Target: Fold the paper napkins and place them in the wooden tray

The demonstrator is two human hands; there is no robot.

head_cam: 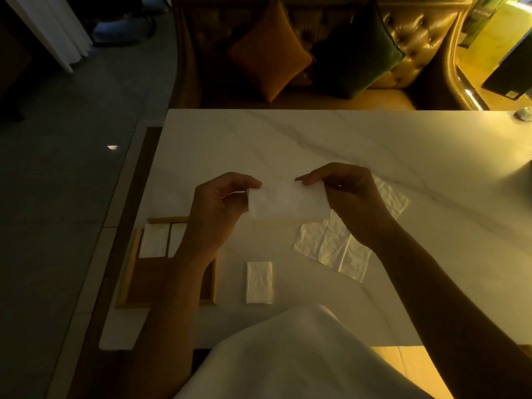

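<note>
Both hands hold one white paper napkin (288, 202) above the table, folded into a wide strip. My left hand (218, 208) pinches its left end and my right hand (348, 197) pinches its right end. The wooden tray (126, 272) lies at the table's left edge, partly hidden under my left forearm, with two folded napkins (154, 240) at its far end. One more folded napkin (258, 282) lies on the table right of the tray. Unfolded napkins (331, 249) lie spread under my right wrist.
The white marble table (316, 139) reaches far and right. A sofa with an orange cushion (269, 50) and a dark green cushion (359, 50) stands behind it. A small object (523, 113) sits at the far right corner. White cloth (288, 361) covers my lap.
</note>
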